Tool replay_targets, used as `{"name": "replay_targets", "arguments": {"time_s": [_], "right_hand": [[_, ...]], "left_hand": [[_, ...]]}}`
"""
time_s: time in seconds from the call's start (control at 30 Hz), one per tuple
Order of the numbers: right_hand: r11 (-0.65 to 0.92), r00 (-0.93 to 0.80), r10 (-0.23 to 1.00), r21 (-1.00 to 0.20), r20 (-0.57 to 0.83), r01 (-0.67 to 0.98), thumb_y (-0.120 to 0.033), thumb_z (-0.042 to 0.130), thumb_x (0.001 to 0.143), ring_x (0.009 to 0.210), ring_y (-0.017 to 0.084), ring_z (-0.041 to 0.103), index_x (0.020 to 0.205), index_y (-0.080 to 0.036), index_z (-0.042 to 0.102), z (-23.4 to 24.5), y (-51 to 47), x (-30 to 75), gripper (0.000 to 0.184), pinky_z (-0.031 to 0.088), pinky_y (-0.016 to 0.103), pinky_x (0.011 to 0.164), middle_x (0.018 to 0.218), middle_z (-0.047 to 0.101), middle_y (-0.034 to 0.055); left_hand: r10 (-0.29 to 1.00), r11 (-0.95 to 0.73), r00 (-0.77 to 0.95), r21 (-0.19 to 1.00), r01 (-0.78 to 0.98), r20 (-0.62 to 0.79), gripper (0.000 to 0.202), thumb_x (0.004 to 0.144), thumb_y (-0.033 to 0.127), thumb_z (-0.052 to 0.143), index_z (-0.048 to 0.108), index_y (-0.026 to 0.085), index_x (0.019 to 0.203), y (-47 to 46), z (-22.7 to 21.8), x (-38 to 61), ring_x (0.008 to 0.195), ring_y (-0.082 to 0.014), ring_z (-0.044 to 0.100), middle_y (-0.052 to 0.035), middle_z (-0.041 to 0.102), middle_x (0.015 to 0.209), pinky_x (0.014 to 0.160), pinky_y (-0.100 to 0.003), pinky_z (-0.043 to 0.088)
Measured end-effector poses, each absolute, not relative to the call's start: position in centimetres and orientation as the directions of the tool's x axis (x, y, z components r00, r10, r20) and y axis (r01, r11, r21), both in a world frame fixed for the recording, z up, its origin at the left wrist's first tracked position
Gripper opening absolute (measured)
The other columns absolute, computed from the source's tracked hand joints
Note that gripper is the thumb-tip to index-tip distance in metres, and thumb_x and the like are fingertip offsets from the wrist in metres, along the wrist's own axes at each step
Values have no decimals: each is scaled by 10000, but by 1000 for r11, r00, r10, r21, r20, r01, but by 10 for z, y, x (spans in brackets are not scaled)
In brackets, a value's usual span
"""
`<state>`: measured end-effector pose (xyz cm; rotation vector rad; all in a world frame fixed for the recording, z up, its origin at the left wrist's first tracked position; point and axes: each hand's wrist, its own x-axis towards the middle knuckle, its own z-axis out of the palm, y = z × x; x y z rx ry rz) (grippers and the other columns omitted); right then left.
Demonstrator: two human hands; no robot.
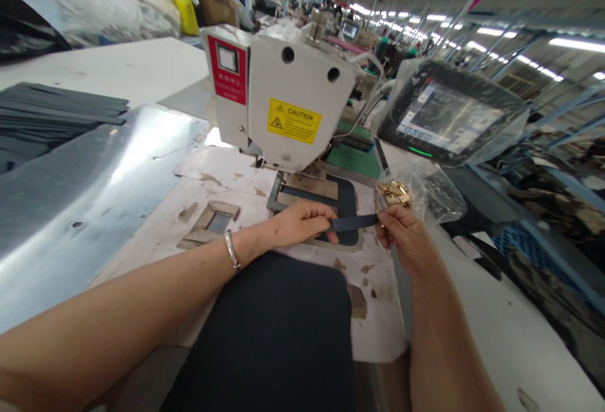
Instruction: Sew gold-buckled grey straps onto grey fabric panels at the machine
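My left hand [302, 223] pinches the left end of a narrow dark strap [354, 222], and my right hand [404, 235] is closed on its right end. The strap is held level just in front of the white sewing machine [283, 97], over a dark clamp frame [347, 201] on the machine bed. A silver bracelet [231, 249] is on my left wrist. Just beyond my right hand lies a clear bag of small gold metal buckles [394, 193]. A large dark leather panel [278, 330] lies between my forearms.
A stack of dark strips [51, 113] lies at the far left beside a shiny metal plate [75, 191]. A plastic-wrapped control screen [449, 119] stands at the right. A cardboard template with cut-outs [212, 217] covers the bed. Bags and boxes are piled at the back.
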<state>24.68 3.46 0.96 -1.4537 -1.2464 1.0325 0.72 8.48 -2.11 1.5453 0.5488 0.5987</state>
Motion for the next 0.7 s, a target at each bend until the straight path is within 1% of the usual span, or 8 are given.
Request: {"name": "replay_targets", "arguments": {"time_s": [0.17, 0.27, 0.33, 0.4, 0.5, 0.6, 0.7], "right_hand": [[-95, 129, 989, -974, -69, 206, -487, 748, 739, 416, 77, 462, 694, -196, 545, 6, 36, 250, 358, 325, 181, 382, 541, 579, -28], [-90, 124, 990, -971, -63, 223, -488, 741, 748, 412, 76, 463, 698, -192, 557, 5, 36, 251, 352, 331, 185, 378, 559, 597, -20], [-80, 111, 992, -970, -56, 229, -491, 741, 745, 411, 78, 464, 696, -191, 560, 5, 36, 249, 353, 336, 189, 377, 563, 602, -17], [-75, 110, 993, -972, -51, 223, -495, 745, 737, 416, 77, 468, 701, -191, 561, 6, 35, 247, 357, 342, 188, 379, 575, 607, -15], [-90, 124, 990, -975, -65, 204, -491, 761, 715, 441, 80, 493, 716, -192, 557, 6, 36, 246, 362, 364, 179, 388, 594, 609, -15], [-125, 155, 982, -983, -104, 132, -480, 778, 682, 490, 102, 552, 728, -199, 539, 6, 37, 253, 372, 401, 179, 399, 621, 607, -14], [-102, 314, 945, -995, -93, 14, -442, 812, 603, 491, 105, 565, 762, -213, 512, 6, 40, 266, 409, 390, 168, 383, 642, 610, -28]], "left_hand": [[658, -33, 752, 999, -26, 41, 211, 827, 270, 532, 669, 113, 857, 84, -19, 8, 497, -62, 352, -6, 628, 660, 480, -194, 258], [684, -25, 727, 998, -58, 60, 202, 826, 307, 589, 648, 117, 788, 83, -17, 10, 553, -64, 437, -20, 664, 694, 537, -183, 323], [698, -30, 713, 997, -68, 70, 213, 818, 315, 607, 632, 121, 734, 83, -17, 10, 599, -76, 491, -24, 670, 682, 587, -186, 362], [697, -29, 714, 998, -61, 64, 206, 816, 309, 602, 633, 124, 733, 84, -18, 11, 611, -80, 505, -23, 675, 681, 600, -188, 371], [686, -39, 725, 998, -52, 64, 180, 816, 283, 577, 649, 125, 766, 84, -20, 10, 582, -69, 475, -22, 684, 705, 558, -177, 342], [683, -40, 728, 998, -43, 59, 179, 807, 261, 546, 655, 120, 787, 85, -22, 9, 513, -58, 396, -22, 677, 693, 491, -180, 286], [694, -14, 717, 997, -70, 60, 182, 796, 263, 526, 634, 116, 798, 86, -19, 8, 484, -59, 358, -27, 668, 677, 467, -192, 262]]}}
